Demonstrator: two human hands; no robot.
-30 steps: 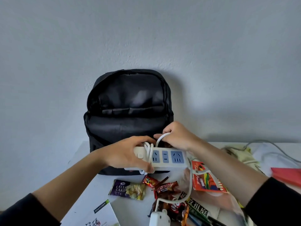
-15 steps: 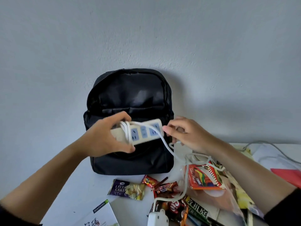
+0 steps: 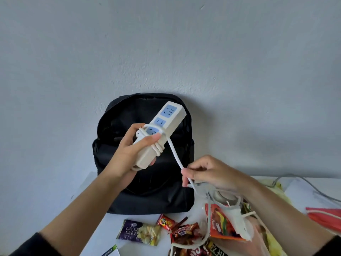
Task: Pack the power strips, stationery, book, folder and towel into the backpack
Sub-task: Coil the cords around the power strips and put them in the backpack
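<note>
Your left hand (image 3: 129,154) is clamped on the power strip (image 3: 162,132), held tilted at frame centre in front of the open backpack (image 3: 144,191). Your right hand (image 3: 208,174) pinches its cord (image 3: 175,154), which trails down into the snack packets (image 3: 186,231) at lower right. Keep the cord taut and lay each turn beside the last. Room is open to the left; the clutter at lower right could snag the cord.

I was in a plain room, maybe at home: a bare wall (image 3: 166,43), a white counter (image 3: 103,224), snack packs (image 3: 140,234).
</note>
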